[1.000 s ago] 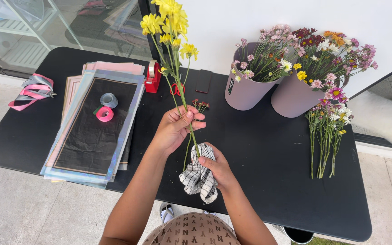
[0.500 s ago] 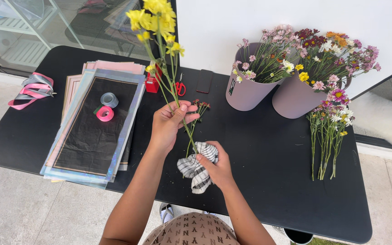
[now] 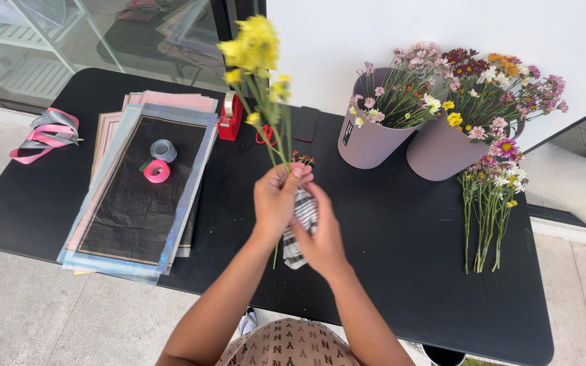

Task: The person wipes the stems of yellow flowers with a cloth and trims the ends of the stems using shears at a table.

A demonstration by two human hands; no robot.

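My left hand (image 3: 276,196) pinches the light, snappable yellow flower stems (image 3: 272,139) mid-frame, low beneath the blooms, while my right hand (image 3: 317,234) closes on the soft checked ribbon (image 3: 296,234).

Bare black tabletop (image 3: 401,224) right of the hands — paper stack (image 3: 140,186) left, pots (image 3: 401,135) beyond.

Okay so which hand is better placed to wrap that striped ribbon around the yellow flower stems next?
Right, probably. The left hand grips the yellow flower stems upright, so it is occupied. The right hand sits just below it, against the striped ribbon hanging by the stem ends, free to work it.
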